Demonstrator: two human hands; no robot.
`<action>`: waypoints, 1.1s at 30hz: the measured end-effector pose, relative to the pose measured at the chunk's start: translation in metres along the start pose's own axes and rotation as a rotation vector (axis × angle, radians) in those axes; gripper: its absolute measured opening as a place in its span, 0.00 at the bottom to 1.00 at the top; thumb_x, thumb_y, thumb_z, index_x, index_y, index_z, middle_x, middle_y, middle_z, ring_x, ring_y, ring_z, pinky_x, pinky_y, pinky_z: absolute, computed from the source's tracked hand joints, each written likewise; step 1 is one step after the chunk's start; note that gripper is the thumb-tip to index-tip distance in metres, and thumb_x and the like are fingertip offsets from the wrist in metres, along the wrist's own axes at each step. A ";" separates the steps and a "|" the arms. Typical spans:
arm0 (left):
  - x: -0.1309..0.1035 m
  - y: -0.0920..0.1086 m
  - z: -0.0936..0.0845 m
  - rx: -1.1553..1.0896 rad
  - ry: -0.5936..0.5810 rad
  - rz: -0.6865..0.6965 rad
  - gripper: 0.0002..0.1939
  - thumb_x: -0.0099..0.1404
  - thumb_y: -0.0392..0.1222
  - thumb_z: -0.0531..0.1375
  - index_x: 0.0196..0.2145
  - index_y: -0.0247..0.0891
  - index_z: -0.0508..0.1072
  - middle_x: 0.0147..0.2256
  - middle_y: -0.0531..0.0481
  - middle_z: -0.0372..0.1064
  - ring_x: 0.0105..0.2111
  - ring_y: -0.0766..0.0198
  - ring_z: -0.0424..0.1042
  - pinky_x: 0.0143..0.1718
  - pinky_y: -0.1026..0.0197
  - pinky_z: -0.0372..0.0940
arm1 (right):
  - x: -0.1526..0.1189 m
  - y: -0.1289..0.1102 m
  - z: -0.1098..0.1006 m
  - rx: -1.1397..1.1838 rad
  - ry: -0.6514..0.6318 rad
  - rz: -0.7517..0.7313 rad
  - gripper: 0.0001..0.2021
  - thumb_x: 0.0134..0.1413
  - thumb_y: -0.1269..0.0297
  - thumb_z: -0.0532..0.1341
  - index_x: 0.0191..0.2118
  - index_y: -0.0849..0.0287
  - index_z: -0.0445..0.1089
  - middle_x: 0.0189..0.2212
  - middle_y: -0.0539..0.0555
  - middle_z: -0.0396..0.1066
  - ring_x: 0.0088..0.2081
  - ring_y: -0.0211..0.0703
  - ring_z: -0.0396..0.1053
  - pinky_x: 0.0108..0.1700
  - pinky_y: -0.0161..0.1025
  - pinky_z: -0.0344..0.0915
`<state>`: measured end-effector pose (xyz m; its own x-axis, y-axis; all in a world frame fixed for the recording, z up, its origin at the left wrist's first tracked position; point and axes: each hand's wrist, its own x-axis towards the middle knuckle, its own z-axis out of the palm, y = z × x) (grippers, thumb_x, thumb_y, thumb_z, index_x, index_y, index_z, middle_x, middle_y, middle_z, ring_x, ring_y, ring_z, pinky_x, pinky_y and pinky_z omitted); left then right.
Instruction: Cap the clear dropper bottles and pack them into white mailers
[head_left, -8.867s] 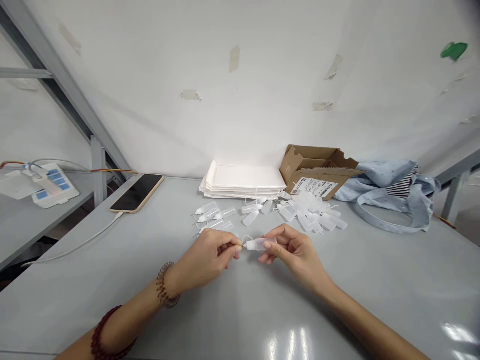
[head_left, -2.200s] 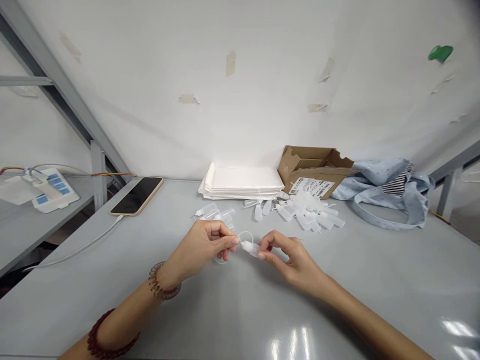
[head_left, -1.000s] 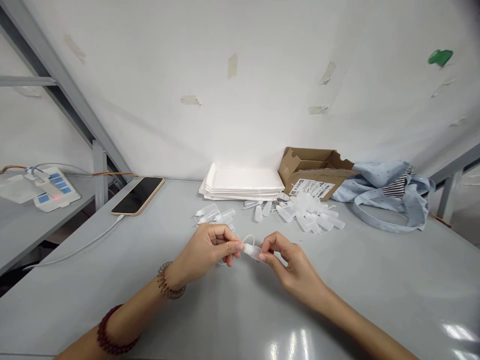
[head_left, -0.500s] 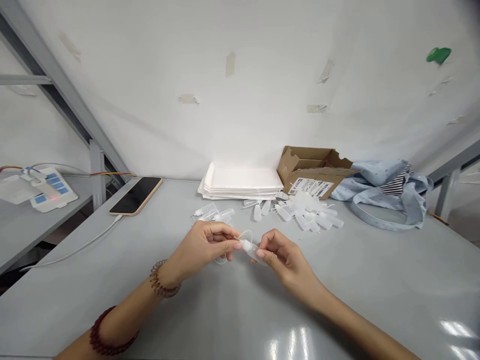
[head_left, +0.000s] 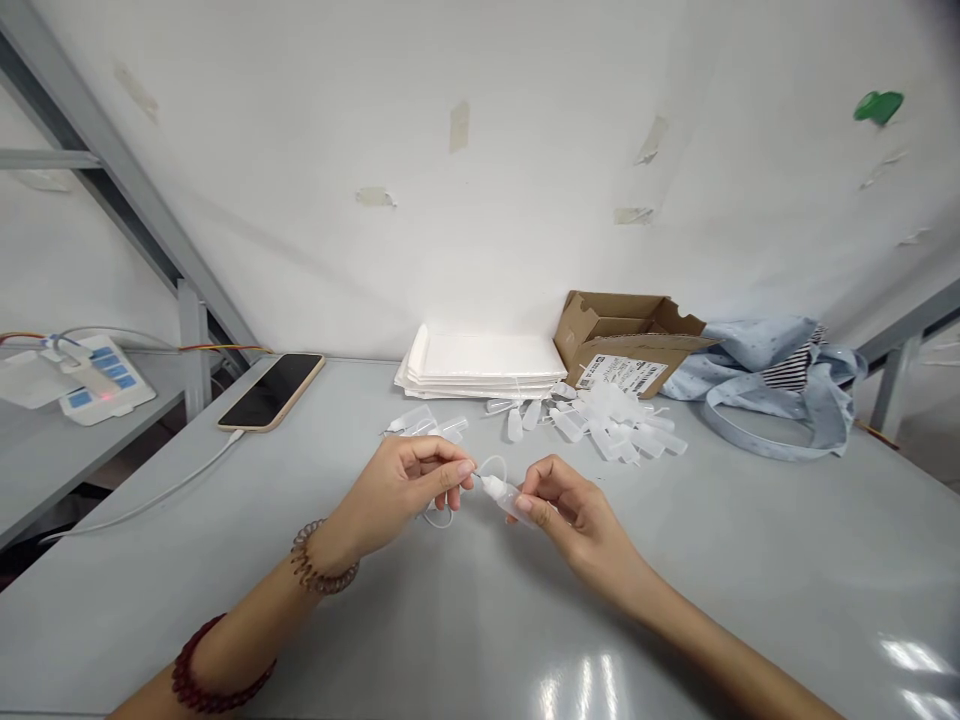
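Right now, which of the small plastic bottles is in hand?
The bottle gripped by the right hand, its nozzle pointing toward the left hand; the other bottles lie on the table.

Left of one open brown cardboard box (head_left: 637,352) are one black-screened, tan-edged phone (head_left: 272,392) and one stack of flat white packets (head_left: 487,357), right one pale-blue cloth bundle (head_left: 739,365), in front one held translucent plastic bottle (head_left: 507,497) and an uncountable bottle heap (head_left: 611,422).
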<state>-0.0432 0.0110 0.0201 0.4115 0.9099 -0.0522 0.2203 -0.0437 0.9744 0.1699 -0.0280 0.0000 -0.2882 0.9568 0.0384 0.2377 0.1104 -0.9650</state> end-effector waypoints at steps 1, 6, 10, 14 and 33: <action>0.000 -0.001 0.000 -0.005 -0.006 -0.007 0.12 0.62 0.48 0.60 0.29 0.36 0.75 0.22 0.52 0.69 0.24 0.68 0.67 0.26 0.65 0.62 | 0.000 0.000 0.000 0.000 0.000 -0.002 0.08 0.59 0.58 0.56 0.32 0.56 0.60 0.28 0.48 0.70 0.32 0.38 0.65 0.32 0.35 0.54; 0.003 -0.003 0.001 -0.153 -0.080 -0.051 0.12 0.62 0.46 0.60 0.28 0.35 0.74 0.25 0.52 0.71 0.23 0.69 0.67 0.26 0.66 0.62 | -0.001 -0.001 0.000 0.001 0.002 -0.005 0.08 0.59 0.59 0.56 0.32 0.56 0.60 0.28 0.48 0.69 0.32 0.38 0.66 0.32 0.35 0.55; 0.004 -0.008 0.004 -0.282 -0.149 -0.094 0.11 0.61 0.46 0.61 0.27 0.34 0.72 0.24 0.52 0.69 0.22 0.70 0.67 0.25 0.67 0.64 | -0.001 0.000 0.001 0.008 0.006 0.004 0.08 0.60 0.59 0.55 0.33 0.55 0.59 0.27 0.48 0.70 0.32 0.38 0.65 0.31 0.35 0.54; 0.005 -0.010 0.006 -0.271 -0.158 -0.097 0.12 0.62 0.46 0.60 0.28 0.34 0.72 0.24 0.52 0.69 0.22 0.69 0.67 0.25 0.66 0.65 | -0.002 0.001 0.001 -0.022 0.014 0.007 0.08 0.60 0.59 0.54 0.32 0.55 0.57 0.26 0.47 0.69 0.31 0.38 0.64 0.30 0.35 0.53; 0.000 0.014 -0.043 0.281 0.048 -0.129 0.13 0.59 0.49 0.58 0.25 0.38 0.74 0.19 0.53 0.67 0.22 0.66 0.67 0.26 0.66 0.61 | 0.018 0.030 -0.013 -0.557 0.111 -0.353 0.11 0.61 0.66 0.52 0.49 0.54 0.59 0.50 0.60 0.66 0.50 0.48 0.65 0.47 0.48 0.66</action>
<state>-0.0783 0.0285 0.0434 0.3233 0.9336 -0.1543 0.5064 -0.0329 0.8617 0.1836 -0.0037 -0.0246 -0.3461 0.8566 0.3828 0.5986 0.5158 -0.6129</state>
